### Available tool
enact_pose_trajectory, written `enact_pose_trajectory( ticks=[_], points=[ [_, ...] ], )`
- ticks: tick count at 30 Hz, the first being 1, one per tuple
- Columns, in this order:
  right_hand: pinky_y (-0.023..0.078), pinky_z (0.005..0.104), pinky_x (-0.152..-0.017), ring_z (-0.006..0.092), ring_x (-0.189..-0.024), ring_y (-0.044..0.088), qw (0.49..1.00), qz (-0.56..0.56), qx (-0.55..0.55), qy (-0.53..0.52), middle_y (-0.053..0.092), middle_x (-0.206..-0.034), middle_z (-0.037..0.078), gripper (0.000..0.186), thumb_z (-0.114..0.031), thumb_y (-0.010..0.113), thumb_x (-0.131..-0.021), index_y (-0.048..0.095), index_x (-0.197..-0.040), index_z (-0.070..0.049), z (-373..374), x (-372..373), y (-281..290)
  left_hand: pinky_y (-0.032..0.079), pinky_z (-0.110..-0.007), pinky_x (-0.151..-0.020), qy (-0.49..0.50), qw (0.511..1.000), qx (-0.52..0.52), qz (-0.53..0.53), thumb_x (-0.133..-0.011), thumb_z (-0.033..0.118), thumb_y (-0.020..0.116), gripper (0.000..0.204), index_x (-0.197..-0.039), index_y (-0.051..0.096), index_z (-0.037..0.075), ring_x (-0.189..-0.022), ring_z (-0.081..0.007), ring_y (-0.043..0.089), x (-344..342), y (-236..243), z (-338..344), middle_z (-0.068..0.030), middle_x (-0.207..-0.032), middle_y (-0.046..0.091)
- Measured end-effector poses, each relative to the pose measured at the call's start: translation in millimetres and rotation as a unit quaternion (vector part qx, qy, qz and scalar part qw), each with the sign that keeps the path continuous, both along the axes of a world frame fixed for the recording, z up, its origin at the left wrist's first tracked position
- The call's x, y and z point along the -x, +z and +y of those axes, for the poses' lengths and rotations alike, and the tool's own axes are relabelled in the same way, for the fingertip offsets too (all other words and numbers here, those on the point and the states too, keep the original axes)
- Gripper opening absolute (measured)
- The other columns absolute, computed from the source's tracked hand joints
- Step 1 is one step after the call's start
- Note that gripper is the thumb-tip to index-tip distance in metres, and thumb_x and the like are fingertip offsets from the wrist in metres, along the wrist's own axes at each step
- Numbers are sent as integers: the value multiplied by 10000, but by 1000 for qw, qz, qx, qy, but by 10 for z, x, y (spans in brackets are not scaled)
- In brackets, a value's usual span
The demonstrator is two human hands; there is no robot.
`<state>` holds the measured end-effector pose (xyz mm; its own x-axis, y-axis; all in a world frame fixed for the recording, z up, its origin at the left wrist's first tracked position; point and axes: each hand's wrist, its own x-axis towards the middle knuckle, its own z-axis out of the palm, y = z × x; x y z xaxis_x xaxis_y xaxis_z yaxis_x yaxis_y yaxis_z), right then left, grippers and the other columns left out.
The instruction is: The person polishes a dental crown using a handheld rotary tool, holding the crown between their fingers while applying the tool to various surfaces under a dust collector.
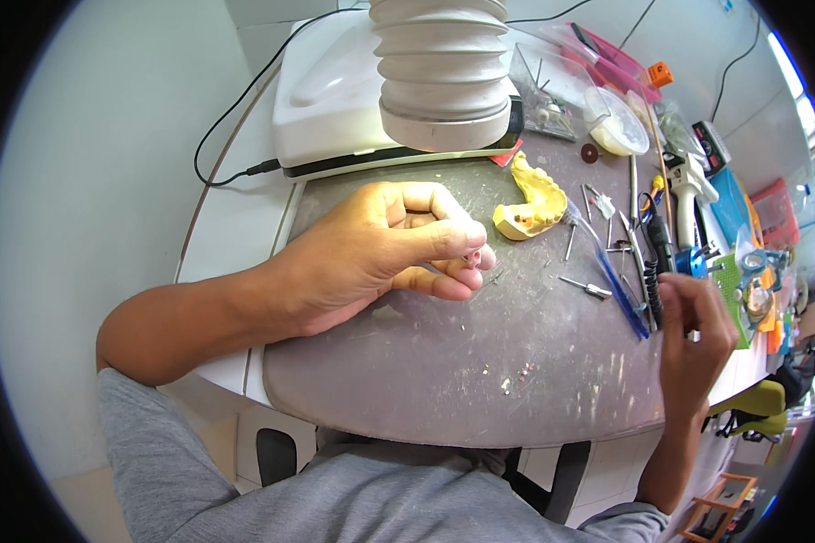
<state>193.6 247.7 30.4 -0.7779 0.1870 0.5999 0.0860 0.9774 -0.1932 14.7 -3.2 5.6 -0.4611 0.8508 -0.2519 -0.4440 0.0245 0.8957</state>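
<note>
My left hand (398, 240) is raised over the middle of the bench, fingers curled and thumb pressed to them. A small pinkish-white piece (473, 259) shows between its fingertips, mostly covered; its kind is unclear. To the right of that hand lies a yellow dental model (536, 204), a curved arch with tooth shapes. At the right edge of the bench my right hand (697, 330) is closed, beside a black coiled cord (653, 294). A tiny white spot shows at its fingers, but I cannot make out what they hold.
A ribbed white extraction hose (442, 81) hangs over the back, before a white machine (330, 90). Burs, a blue-handled brush (620, 294) and tools lie right. Behind them stand a bowl (620, 127) and a pink tray (611, 68). Crumbs (516, 376) dot the bench (398, 380).
</note>
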Motion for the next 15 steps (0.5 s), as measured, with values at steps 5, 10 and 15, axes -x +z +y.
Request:
enact_pose_trajectory(
  ticks=[5,10,15],
  points=[
    [419,266,-461,121,-511,545,979,-100,58,168,593,-656,51,123,-92,756,-787,650,-800,-31,-422,285,63,569,-236,-759,-3,1000,4,0,-933,200,616,183,-961,580,22,-832,-108,639,-5,11,15,-91,-973,631],
    [438,198,-533,65,-642,591,919,-137,262,261,644,-766,34,207,-121,784,-780,641,-870,-1,-589,692,-7,574,-248,-758,-9,1000,-8,-4,-920,165,637,163,-941,568,19,-842,-121,644,-10,-7,19,-86,-944,636],
    [462,186,-574,56,-687,600,860,-253,380,227,664,-815,20,172,-94,774,-790,640,-863,-14,-614,848,-23,582,-261,-737,-7,1000,-15,-3,-902,124,659,146,-904,555,20,-811,-136,658,11,-30,26,-95,-931,643]
  ],
)
